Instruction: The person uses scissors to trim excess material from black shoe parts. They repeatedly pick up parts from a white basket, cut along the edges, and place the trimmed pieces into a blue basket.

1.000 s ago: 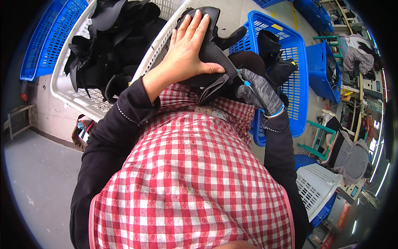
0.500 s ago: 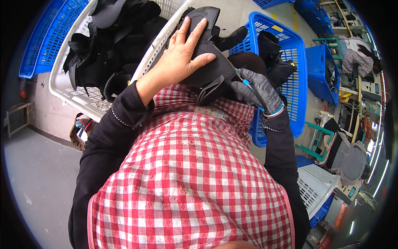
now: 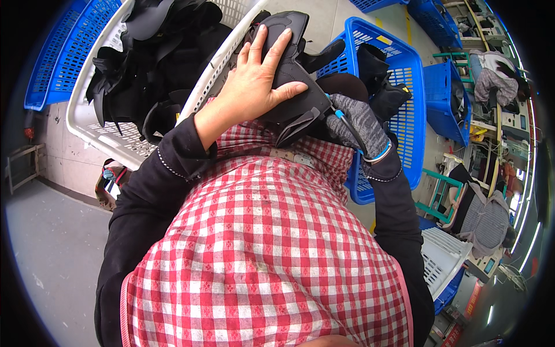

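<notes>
A black moulded, padded piece (image 3: 298, 78) with a short strap flap (image 3: 298, 128) lies across my lap, above the red checked apron. My bare left hand (image 3: 254, 81) rests flat on it, with fingers and thumb spread. At the piece's right edge, my right hand (image 3: 359, 122), in a grey knit glove, is closed round a slim tool with a blue and black handle (image 3: 348, 122). The tool's tip reaches the edge of the piece, but its working end is too small to make out.
A white basket (image 3: 199, 95) heaped with black moulded pieces (image 3: 156, 63) stands at the left. At the right, a blue basket (image 3: 417, 139) holds more black pieces (image 3: 387, 92). Farther right are blue crates (image 3: 445, 92), teal frames (image 3: 442, 194) and a seated person (image 3: 497, 75).
My left hand has slid slightly to the right on the black piece. My right hand with the tool has turned a little and stays at the piece's edge.
</notes>
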{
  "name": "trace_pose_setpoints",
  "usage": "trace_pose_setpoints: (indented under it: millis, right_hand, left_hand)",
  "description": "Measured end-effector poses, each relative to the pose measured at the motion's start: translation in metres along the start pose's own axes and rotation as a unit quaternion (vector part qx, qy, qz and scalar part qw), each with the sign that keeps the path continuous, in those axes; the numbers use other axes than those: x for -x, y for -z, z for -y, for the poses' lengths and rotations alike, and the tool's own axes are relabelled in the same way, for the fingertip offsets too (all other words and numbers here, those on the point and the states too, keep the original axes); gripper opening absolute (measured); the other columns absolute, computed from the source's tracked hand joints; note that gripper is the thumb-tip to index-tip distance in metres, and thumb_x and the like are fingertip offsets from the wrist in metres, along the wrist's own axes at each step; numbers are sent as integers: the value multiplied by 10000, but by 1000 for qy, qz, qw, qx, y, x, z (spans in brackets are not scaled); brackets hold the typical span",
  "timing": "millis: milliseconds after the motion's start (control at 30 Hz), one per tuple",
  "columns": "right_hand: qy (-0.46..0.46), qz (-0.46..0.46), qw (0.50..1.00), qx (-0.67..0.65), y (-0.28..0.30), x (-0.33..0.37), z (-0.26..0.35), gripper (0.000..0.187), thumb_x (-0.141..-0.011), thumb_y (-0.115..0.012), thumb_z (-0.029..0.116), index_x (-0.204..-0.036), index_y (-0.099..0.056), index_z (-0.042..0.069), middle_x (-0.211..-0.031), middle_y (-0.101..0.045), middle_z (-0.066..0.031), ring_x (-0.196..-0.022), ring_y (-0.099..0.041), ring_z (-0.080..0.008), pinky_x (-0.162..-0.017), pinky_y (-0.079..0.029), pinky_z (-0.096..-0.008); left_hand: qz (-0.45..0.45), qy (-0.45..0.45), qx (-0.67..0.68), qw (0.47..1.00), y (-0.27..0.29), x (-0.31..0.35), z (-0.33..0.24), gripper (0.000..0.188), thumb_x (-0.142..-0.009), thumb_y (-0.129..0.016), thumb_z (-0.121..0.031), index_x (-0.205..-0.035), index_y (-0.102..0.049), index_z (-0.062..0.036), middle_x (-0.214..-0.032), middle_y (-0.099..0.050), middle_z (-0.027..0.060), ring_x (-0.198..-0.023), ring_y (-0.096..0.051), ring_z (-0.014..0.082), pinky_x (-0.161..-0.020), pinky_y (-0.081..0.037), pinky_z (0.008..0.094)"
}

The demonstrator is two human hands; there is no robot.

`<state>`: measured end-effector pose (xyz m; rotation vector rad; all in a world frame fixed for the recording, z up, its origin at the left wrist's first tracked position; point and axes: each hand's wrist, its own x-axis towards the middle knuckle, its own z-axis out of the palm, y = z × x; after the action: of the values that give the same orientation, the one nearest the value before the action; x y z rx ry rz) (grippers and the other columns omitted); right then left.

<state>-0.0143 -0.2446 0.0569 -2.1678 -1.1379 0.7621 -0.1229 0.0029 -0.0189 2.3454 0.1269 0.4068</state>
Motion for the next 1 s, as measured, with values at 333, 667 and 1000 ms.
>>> trace_pose_setpoints:
  millis: [333, 667, 1000]
  right_hand:
    - [18, -66, 968, 241, 8, -1, 13, 460, -835, -791, 170, -1250, -667, 14, -1060, -722, -249, -962, -709, -413, -822, -578, -459]
    - [101, -77, 984, 126, -9, -4, -5, 429, -846, -779, 157, -1224, -656, -5, -1009, -721, -242, -909, -714, -417, -748, -588, -444]
    - [32, -50, 978, 199, 6, 0, 3, 469, -859, -764, 189, -1276, -642, 12, -1071, -714, -256, -1023, -693, -434, -839, -570, -474]
  left_hand:
    - [-31, -23, -25, 999, -9, -3, 6, 1020, -857, -619, -778, -1654, -201, -296, -1669, -137, 300, -1430, -299, 617, -1045, -440, 686]
    - [-1, 17, -17, 1000, 0, 0, -1, 983, -880, -653, -717, -1652, -223, -286, -1672, -141, 297, -1467, -269, 574, -1179, -329, 615]
    - [-2, 11, -29, 1000, -2, -1, -5, 985, -876, -634, -743, -1648, -237, -277, -1667, -144, 306, -1468, -261, 577, -1172, -335, 622]
